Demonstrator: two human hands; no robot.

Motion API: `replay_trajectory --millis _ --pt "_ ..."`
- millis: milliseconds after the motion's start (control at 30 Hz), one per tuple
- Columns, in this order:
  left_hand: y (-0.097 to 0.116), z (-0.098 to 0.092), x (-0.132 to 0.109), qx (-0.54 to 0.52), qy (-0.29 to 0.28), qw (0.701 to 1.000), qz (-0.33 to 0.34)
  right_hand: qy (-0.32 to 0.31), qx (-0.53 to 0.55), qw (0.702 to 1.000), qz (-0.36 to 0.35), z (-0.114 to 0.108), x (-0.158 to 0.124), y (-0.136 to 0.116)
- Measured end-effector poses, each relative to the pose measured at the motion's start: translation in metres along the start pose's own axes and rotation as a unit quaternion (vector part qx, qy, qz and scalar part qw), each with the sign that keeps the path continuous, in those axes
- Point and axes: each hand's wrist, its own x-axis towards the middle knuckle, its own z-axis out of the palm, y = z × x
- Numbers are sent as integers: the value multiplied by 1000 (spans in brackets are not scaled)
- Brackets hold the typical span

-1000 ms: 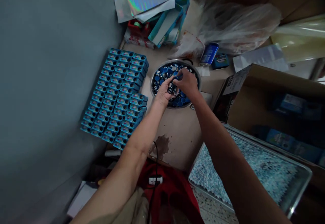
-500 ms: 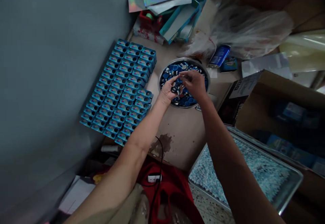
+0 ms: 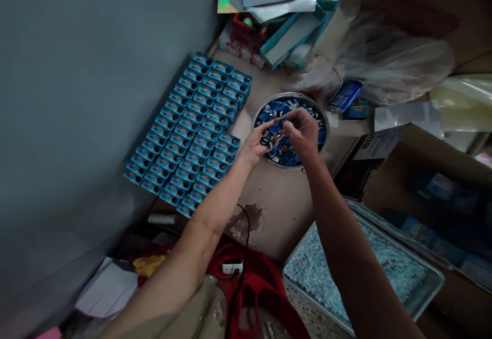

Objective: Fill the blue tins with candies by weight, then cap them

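Over a round metal bowl of small round blue and silver caps, both my hands work close together. My left hand is cupped, palm up, with several of these caps lying in it. Its fingertips reach to those of my right hand. Between the right thumb and fingers a small, dark round cap is pinched. Left of the bowl stand rows of small blue printed boxes, each with a dark round hole on top.
A blue can lies behind the bowl near plastic bags. To the right are an open cardboard box and a metal tray of small pale-blue pieces. Teal box trays lie at the back. A black cable crosses the table's front edge.
The view has shifted, so the table things sit further right. My right hand has drawn slightly back from the left fingertips, and the dark cap in its pinch now shows.
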Motion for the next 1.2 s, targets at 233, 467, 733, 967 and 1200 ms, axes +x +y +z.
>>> replay_trajectory --millis 233,467,733,967,1200 --pt "83 -46 -88 -14 57 997 39 -92 -74 992 39 65 -16 6" --pt "116 -95 -137 -46 127 989 64 -186 -304 934 -18 143 -11 0" --pt "111 -125 -134 -68 62 995 37 -194 -370 906 66 144 23 11" --pt "101 -130 -147 -47 72 996 33 -159 -322 933 -10 147 -15 -40" --pt "85 -135 -134 -54 110 992 25 -206 -148 963 -89 169 -70 -63"
